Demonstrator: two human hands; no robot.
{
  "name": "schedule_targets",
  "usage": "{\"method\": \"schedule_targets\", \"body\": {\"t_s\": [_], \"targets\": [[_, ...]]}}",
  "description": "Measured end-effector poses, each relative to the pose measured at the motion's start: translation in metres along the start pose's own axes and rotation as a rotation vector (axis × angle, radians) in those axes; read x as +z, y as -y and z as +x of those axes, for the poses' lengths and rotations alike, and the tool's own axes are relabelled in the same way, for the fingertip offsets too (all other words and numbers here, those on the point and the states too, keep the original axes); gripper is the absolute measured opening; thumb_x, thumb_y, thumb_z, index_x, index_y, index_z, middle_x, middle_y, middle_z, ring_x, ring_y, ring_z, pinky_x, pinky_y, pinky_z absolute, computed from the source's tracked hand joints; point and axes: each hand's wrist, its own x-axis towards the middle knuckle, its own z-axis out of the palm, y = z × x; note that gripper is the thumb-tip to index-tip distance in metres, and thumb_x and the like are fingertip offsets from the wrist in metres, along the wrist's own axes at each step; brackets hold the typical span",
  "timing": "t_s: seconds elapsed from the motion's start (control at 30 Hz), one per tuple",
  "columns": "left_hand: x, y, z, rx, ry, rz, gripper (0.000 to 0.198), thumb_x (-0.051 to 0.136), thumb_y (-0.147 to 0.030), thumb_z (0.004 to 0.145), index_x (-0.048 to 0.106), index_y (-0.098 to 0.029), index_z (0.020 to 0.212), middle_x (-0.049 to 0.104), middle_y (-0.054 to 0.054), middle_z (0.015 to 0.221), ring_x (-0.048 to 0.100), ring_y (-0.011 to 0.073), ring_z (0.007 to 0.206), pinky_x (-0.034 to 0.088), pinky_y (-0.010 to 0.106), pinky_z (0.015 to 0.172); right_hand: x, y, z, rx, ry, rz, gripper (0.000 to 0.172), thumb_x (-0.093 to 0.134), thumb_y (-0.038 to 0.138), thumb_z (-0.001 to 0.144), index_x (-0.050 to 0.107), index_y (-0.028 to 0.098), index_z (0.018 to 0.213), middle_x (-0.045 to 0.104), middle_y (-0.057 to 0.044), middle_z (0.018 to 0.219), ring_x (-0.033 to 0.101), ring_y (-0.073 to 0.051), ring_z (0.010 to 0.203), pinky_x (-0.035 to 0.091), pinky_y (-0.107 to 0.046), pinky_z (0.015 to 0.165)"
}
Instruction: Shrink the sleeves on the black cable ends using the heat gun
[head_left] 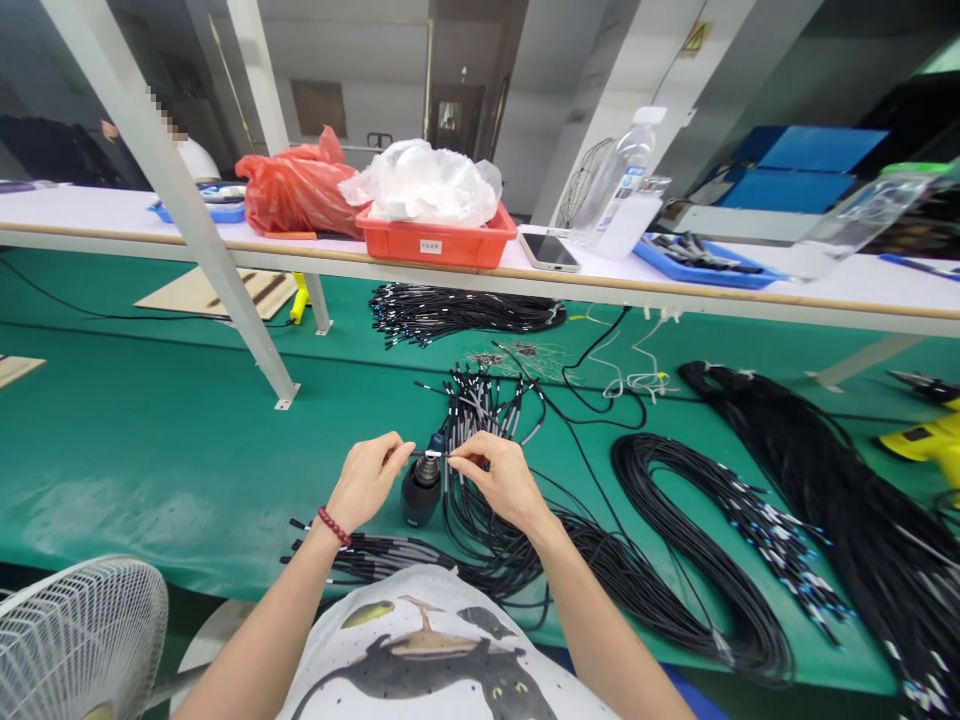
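My left hand and my right hand are both closed in a pinch on one thin black cable, stretched level between them. A short white sleeve on that cable shows in the gap between my fingertips. Just below it stands a black tool with a metal nozzle, pointing up like a heat gun. Right behind and beside it lies a bundle of black cables with grey sleeves. Another part of the cable bundle spreads across the bench in front of my body.
A coiled cable bundle and a thick black bundle lie to the right, near a yellow heat gun. Over the green mat runs a shelf with a red bin, a phone and bottles. A fan stands lower left.
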Motion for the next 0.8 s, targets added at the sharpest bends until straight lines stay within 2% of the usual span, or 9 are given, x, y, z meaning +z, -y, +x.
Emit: {"method": "schedule_targets", "body": {"t_s": [0.33,0.43,0.5,0.63,0.7,0.8], "targets": [[0.0021,0.0055,0.0003,0.033,-0.044,-0.111,0.013,0.052,-0.032,0.089,0.056,-0.020,0.084,0.059,-0.002,0.076,0.052,0.0136,0.070,0.036,0.023,0.064,0.0035,-0.0018,0.0023,0.007,-0.033,0.021,0.007,0.070,0.013,0.077,0.071,0.018,0.072,0.065,-0.002,0.072,0.059,-0.014,0.064,0.045,-0.025,0.061],[0.0024,0.0059,-0.0001,0.050,-0.039,-0.071,0.019,0.047,-0.035,0.091,0.055,-0.020,0.082,0.059,-0.002,0.075,0.051,0.0135,0.068,0.036,0.024,0.064,0.0026,-0.0009,0.0011,0.016,-0.004,0.001,0.007,0.069,0.015,0.079,0.071,0.018,0.073,0.066,-0.002,0.072,0.058,-0.013,0.063,0.044,-0.024,0.060],[0.0023,0.0054,-0.0006,0.046,-0.036,-0.013,0.032,0.041,-0.039,0.094,0.052,-0.020,0.072,0.056,-0.003,0.066,0.049,0.0132,0.061,0.033,0.025,0.062,0.0012,0.0005,-0.0003,0.012,0.039,-0.025,0.010,0.066,0.018,0.083,0.071,0.019,0.074,0.067,-0.002,0.072,0.058,-0.013,0.064,0.042,-0.024,0.060],[0.0021,0.0044,-0.0014,0.018,-0.036,0.053,0.051,0.031,-0.045,0.097,0.042,-0.019,0.054,0.047,-0.003,0.051,0.043,0.0123,0.051,0.030,0.028,0.060,-0.0003,0.0037,-0.0021,-0.031,0.117,-0.083,0.025,0.055,0.025,0.091,0.070,0.019,0.072,0.068,-0.002,0.072,0.058,-0.013,0.065,0.040,-0.024,0.061],[0.0023,0.0049,-0.0015,0.019,-0.043,0.040,0.050,0.032,-0.045,0.096,0.043,-0.020,0.055,0.047,-0.003,0.051,0.043,0.0124,0.052,0.030,0.028,0.059,0.0004,0.0045,-0.0021,-0.027,0.110,-0.083,0.024,0.055,0.024,0.091,0.069,0.019,0.072,0.068,-0.001,0.072,0.058,-0.013,0.065,0.040,-0.024,0.061],[0.0024,0.0071,-0.0012,0.066,-0.070,-0.017,0.035,0.041,-0.042,0.093,0.051,-0.020,0.068,0.054,-0.002,0.064,0.049,0.0136,0.062,0.036,0.026,0.064,0.0034,0.0040,-0.0017,-0.004,0.047,-0.034,0.014,0.061,0.020,0.086,0.068,0.019,0.073,0.067,-0.001,0.071,0.058,-0.014,0.065,0.041,-0.024,0.061]]}}
